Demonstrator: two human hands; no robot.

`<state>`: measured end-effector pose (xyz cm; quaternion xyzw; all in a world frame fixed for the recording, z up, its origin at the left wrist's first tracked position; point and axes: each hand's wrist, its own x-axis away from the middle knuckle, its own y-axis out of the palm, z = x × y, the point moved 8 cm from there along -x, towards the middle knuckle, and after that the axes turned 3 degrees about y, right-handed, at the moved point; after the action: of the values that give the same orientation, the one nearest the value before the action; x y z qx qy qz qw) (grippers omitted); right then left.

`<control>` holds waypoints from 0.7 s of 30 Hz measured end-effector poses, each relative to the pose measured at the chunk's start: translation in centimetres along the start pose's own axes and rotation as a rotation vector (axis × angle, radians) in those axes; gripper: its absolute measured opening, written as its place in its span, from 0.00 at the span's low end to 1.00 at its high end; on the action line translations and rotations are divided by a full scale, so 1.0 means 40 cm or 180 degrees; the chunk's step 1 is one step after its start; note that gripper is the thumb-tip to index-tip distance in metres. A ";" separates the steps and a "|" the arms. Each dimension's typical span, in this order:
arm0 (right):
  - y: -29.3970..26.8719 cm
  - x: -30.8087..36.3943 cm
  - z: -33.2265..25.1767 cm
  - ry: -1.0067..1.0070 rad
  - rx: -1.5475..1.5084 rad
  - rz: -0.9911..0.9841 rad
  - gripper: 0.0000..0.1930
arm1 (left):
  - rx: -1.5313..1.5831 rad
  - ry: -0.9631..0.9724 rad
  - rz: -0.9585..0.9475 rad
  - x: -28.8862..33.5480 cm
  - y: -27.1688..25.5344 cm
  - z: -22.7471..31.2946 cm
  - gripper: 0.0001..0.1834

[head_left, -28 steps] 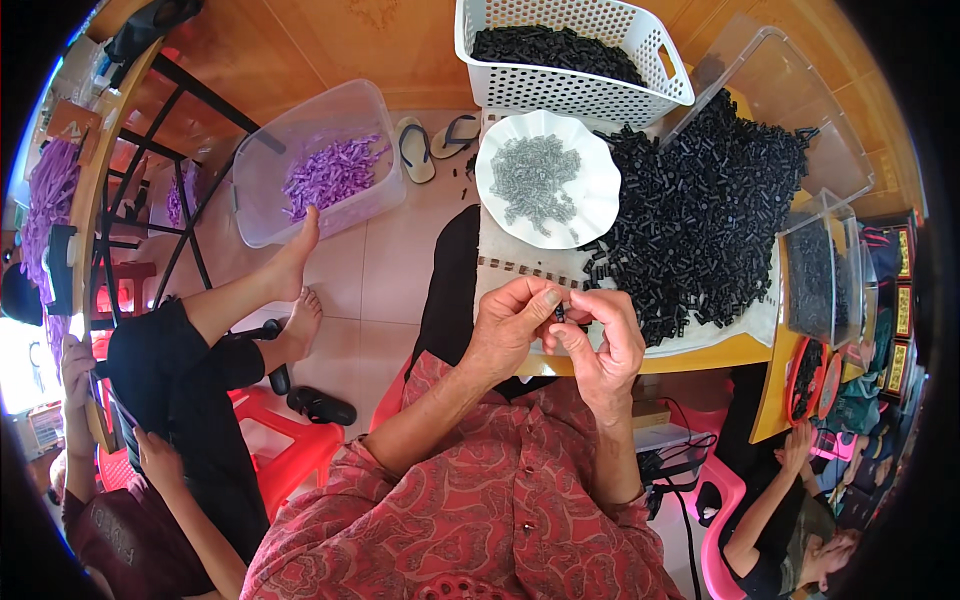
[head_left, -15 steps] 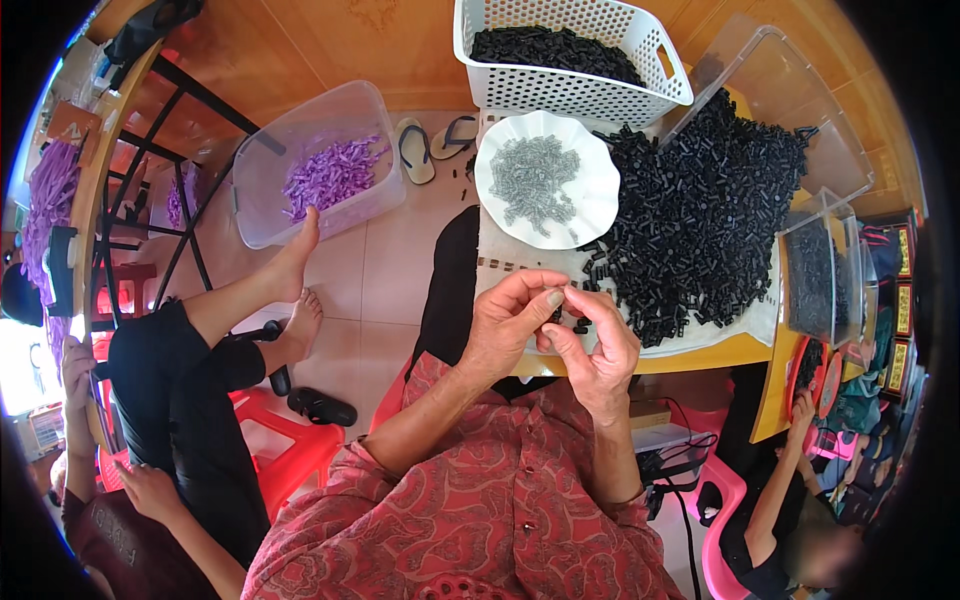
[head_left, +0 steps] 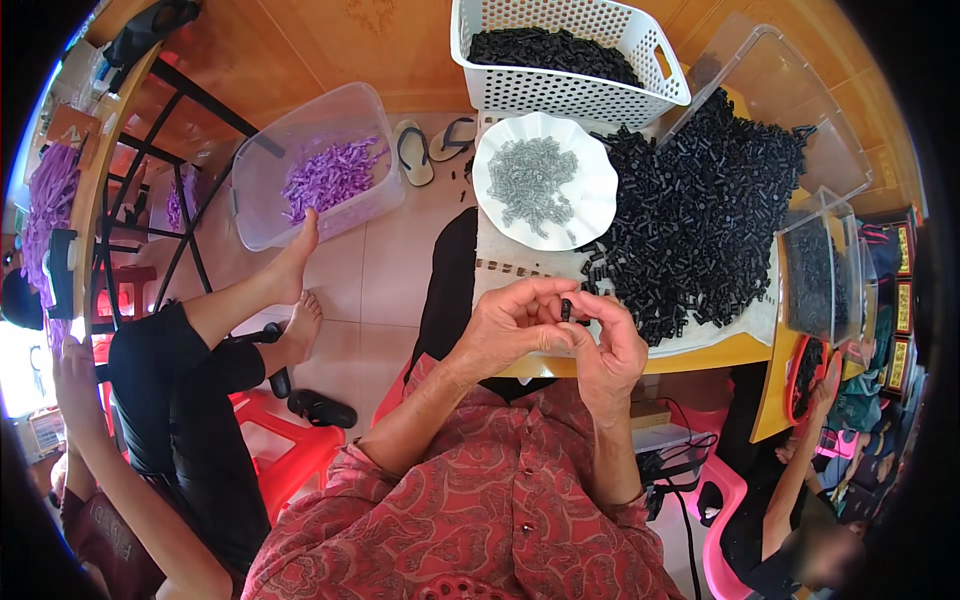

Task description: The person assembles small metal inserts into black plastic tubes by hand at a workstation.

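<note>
A small black cylindrical piece stands upright between my fingertips, just above the table's front edge. My left hand curls in from one side, its index finger and thumb reaching the piece. From the other side my right hand pinches at it with thumb and index finger. The other fingertips partly hide one another. Past my hands lies a large heap of similar black pieces on a white cloth. Left of the heap, a white wavy-edged plate holds many small clear pieces.
A white perforated basket of black pieces stands at the back. Clear bins are on the right. On the floor sits a clear tub with purple pieces. One co-worker sits at left, another at right by a red tray.
My fingers have shifted and spread slightly, so the black piece now shows upright between them. The left co-worker's arm has swung up toward the table; the right co-worker's hand has moved away from the tray.
</note>
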<state>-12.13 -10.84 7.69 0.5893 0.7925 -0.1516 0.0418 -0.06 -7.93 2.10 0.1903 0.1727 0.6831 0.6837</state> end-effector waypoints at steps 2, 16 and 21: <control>0.000 0.003 0.003 0.0056 -0.0067 0.0001 0.18 | -0.0072 0.0069 0.0005 0.000 -0.001 -0.001 0.29; 0.002 0.015 -0.003 0.0238 -0.0855 0.0094 0.16 | -0.0176 0.0266 -0.0006 0.008 0.006 0.014 0.26; -0.014 -0.003 -0.029 0.0100 -0.0571 0.0035 0.17 | 0.0610 0.0190 -0.0056 0.008 0.052 0.052 0.21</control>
<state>-12.48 -10.78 8.92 0.5898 0.8002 -0.0705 0.0828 -0.82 -7.66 4.94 0.2328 0.2591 0.6628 0.6628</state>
